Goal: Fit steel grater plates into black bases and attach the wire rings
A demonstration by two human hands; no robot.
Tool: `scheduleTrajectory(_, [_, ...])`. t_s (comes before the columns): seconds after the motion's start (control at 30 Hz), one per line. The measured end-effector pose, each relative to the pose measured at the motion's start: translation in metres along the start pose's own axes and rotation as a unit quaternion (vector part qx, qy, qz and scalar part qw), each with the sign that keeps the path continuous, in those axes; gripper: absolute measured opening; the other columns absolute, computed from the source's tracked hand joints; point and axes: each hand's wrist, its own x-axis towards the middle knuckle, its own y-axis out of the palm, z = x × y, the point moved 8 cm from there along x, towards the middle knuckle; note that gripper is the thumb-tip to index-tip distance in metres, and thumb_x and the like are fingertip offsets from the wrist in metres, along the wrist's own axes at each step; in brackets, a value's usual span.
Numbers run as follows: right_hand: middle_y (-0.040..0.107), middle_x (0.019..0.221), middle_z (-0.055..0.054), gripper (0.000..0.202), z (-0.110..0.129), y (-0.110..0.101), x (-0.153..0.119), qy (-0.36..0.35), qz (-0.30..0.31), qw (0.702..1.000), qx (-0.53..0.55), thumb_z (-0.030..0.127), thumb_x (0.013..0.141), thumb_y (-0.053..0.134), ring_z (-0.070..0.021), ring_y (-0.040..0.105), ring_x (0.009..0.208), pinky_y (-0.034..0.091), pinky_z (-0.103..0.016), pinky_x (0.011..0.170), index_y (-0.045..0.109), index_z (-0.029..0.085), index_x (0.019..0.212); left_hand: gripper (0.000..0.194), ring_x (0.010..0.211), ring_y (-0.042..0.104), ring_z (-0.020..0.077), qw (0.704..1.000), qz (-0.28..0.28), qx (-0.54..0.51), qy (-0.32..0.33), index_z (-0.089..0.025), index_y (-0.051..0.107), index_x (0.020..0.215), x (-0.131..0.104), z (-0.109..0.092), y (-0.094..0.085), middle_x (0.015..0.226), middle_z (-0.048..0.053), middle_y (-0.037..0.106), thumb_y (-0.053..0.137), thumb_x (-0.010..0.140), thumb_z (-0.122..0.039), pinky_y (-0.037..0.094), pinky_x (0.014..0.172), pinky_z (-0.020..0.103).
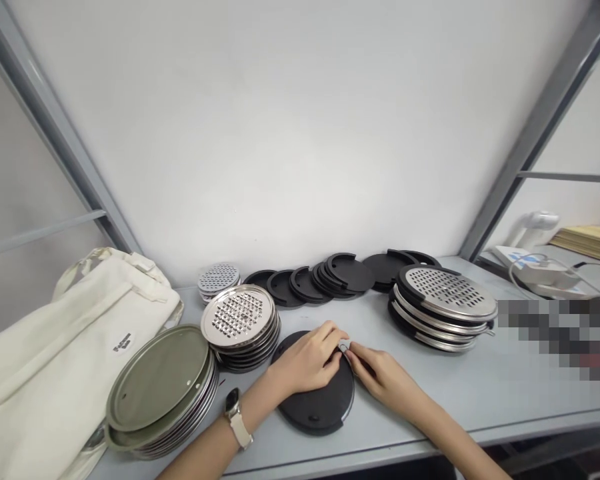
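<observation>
A round black disc (316,400) lies flat on the grey table near its front edge. Over its upper part rests my left hand (313,357), fingers bent and pressed together at a small grey piece (345,345) on the disc's upper right rim. My right hand (380,373) comes from the right, its thumb and fingertips pinching that same grey piece. A watch is on my left wrist. Just left of the disc stands a stack of round metal grater plates (239,317). Further left is a stack of olive-green round plates (160,380).
Black discs (350,273) lie overlapping along the wall. A tall stack of grater plates with black rims (447,293) stands at right, small grater discs (219,278) at back left. Cream cloth bags (80,347) cover the left side. Grey metal posts (535,127) frame the table.
</observation>
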Motion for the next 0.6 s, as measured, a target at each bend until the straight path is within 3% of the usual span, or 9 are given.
scheduleTrajectory(0.1, [0.053,0.063,0.001,0.028,-0.002,-0.001,0.000,0.004,-0.010,1.000,-0.017,0.033,0.098,0.029,-0.0154,0.053,0.055,0.035,-0.024,0.055,0.043,0.022,0.076,0.016,0.093,0.055,0.0210,0.997,-0.018,0.064,-0.039,-0.017,0.049,0.100,0.000,0.004,-0.002,0.098,0.006,0.055,0.051,0.083,-0.017,0.047,0.084,0.033])
scheduleTrajectory(0.2, [0.052,0.061,0.002,0.025,-0.001,-0.002,0.000,0.003,-0.016,1.000,-0.022,0.032,0.098,0.030,-0.0150,0.051,0.053,0.034,-0.024,0.053,0.041,0.023,0.077,0.008,0.077,0.057,0.0202,0.990,0.002,0.110,-0.086,-0.018,0.048,0.085,-0.002,0.011,0.002,0.081,0.003,0.057,0.052,0.083,-0.025,0.046,0.070,0.031])
scheduleTrajectory(0.3, [0.051,0.059,0.002,0.022,0.000,-0.003,-0.001,0.008,-0.020,1.000,-0.020,0.032,0.097,0.030,-0.0149,0.050,0.050,0.033,-0.024,0.052,0.041,0.023,0.079,0.014,0.069,0.059,0.0196,0.984,0.028,0.133,-0.118,-0.019,0.049,0.081,-0.005,0.017,0.007,0.075,0.002,0.060,0.049,0.086,-0.032,0.043,0.061,0.029])
scheduleTrajectory(0.47, [0.054,0.060,0.002,0.022,-0.001,-0.005,-0.002,0.005,-0.027,1.000,-0.009,0.031,0.097,0.030,-0.0151,0.052,0.051,0.035,-0.024,0.052,0.043,0.023,0.081,0.022,0.070,0.063,0.0236,0.973,0.040,0.171,-0.152,-0.019,0.054,0.081,-0.007,0.021,0.008,0.076,0.005,0.066,0.046,0.087,-0.039,0.042,0.061,0.031])
scheduleTrajectory(0.6, [0.053,0.061,0.002,0.023,-0.002,-0.005,-0.001,0.007,-0.027,1.000,-0.010,0.032,0.098,0.030,-0.0156,0.052,0.053,0.035,-0.024,0.054,0.043,0.023,0.081,0.023,0.071,0.064,0.0224,0.978,0.060,0.156,-0.123,-0.019,0.059,0.081,-0.006,0.014,0.006,0.079,0.005,0.068,0.045,0.088,-0.036,0.042,0.063,0.030])
